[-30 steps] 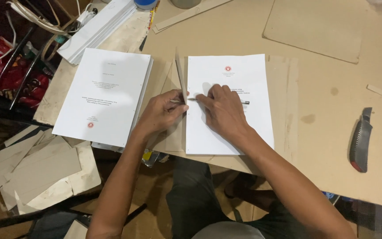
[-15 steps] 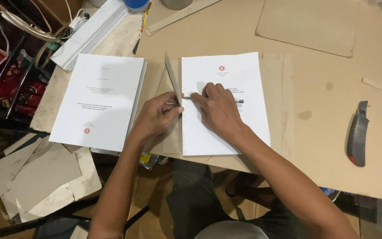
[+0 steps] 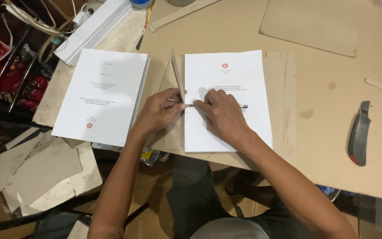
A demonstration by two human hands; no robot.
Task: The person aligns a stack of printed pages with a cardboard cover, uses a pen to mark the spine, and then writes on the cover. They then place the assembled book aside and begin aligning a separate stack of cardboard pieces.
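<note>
We are still pressing our right hand (image 3: 221, 116) on the white paper stack (image 3: 228, 99) mid-worktop (image 3: 323, 132), its fingers pinching a thin metal tool (image 3: 239, 106), while our left hand (image 3: 158, 111), barely shifted, is pinching the upright cardboard strip (image 3: 178, 79) at the stack's left edge.
</note>
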